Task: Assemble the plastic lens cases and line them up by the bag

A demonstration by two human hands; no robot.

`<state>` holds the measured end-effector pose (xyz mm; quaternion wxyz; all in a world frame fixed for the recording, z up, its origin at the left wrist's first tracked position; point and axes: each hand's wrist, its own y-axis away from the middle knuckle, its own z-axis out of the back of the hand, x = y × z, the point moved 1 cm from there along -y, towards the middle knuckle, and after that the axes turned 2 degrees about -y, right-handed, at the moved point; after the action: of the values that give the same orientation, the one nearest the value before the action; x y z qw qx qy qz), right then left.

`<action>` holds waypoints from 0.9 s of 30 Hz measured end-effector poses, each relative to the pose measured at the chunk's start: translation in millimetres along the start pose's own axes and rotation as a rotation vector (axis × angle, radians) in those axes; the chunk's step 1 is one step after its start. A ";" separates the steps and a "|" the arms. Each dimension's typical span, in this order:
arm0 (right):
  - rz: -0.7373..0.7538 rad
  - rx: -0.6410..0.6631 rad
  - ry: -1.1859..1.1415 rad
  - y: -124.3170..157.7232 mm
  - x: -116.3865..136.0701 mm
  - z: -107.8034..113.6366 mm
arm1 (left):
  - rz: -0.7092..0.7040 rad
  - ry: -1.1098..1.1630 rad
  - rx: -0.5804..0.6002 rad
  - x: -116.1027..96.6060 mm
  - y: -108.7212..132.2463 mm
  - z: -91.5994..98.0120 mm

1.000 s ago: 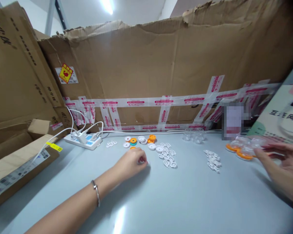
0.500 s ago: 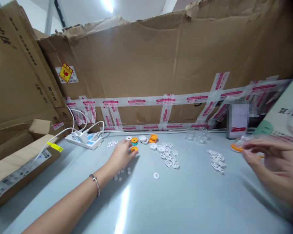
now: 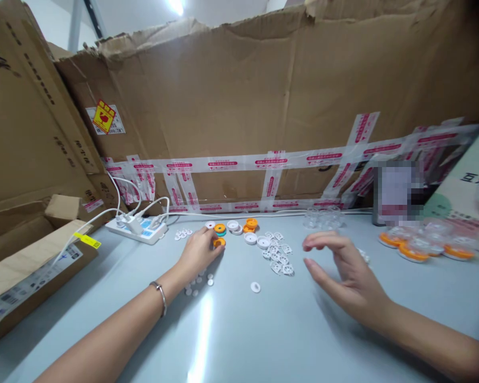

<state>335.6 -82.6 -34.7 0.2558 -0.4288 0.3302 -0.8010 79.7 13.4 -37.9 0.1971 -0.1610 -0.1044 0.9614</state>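
Note:
My left hand (image 3: 198,251) is closed at the fingertips on an orange round plastic part (image 3: 220,242). Just beyond it lies another orange disc (image 3: 220,227) over a teal one (image 3: 221,233). My right hand (image 3: 349,274) hovers right of centre, thumb and fingers apart, with nothing between them. To its left spread several flat white openwork pieces (image 3: 279,259). White round cups (image 3: 250,239) and stacked orange parts (image 3: 250,225) sit between the hands. Small white discs (image 3: 199,280) lie partly hidden under my left wrist. One white disc (image 3: 255,287) rests alone nearer me.
Clear domes (image 3: 323,218) stand at the back, and clear-topped orange assemblies (image 3: 413,251) cluster at the right. A power strip (image 3: 138,229) with white cables is at the back left, beside an open carton (image 3: 35,255). A large cardboard box (image 3: 231,106) walls off the back.
My right hand has moved left from the clear-topped orange assemblies to the middle of the table, and its fingers are apart. My left hand has stayed at the orange part.

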 end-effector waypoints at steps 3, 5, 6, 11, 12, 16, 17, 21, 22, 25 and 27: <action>-0.045 0.049 -0.014 3.4 3.7 -11.7 | -0.015 0.025 0.001 0.3 0.6 -2.2; -0.070 0.081 -0.025 8.5 4.7 -16.6 | -0.026 0.049 -0.001 0.3 0.5 -4.0; -0.084 0.106 -0.031 11.4 4.9 -18.0 | -0.033 0.063 -0.006 -0.2 0.5 -4.0; -0.168 0.239 -0.018 20.3 3.9 -18.0 | -0.157 0.191 0.021 -14.6 7.4 9.4; -0.185 0.255 -0.009 20.5 3.4 -17.6 | -0.205 0.233 0.055 -19.8 10.8 13.5; -0.241 0.291 0.007 18.5 1.4 -18.0 | -0.386 0.420 0.271 -39.7 26.6 22.0; -0.252 0.300 0.003 18.0 1.3 -18.6 | -0.400 0.426 0.303 -43.0 29.7 21.5; -0.284 0.345 -0.023 17.1 2.1 -21.4 | -0.434 0.362 0.367 -48.6 34.6 14.7; -0.289 0.354 -0.025 17.1 2.3 -22.0 | -0.447 0.341 0.371 -48.8 34.6 13.1; -0.306 0.373 -0.024 17.7 2.0 -23.1 | -0.484 0.274 0.353 -48.3 33.5 10.1; -0.315 0.381 -0.021 18.2 1.4 -23.6 | -0.490 0.248 0.340 -47.5 32.9 9.1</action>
<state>317.0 -88.1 -57.3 0.2073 -0.4273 0.0994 -0.8744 106.4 -37.0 -25.5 0.4579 -0.2117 0.0470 0.8621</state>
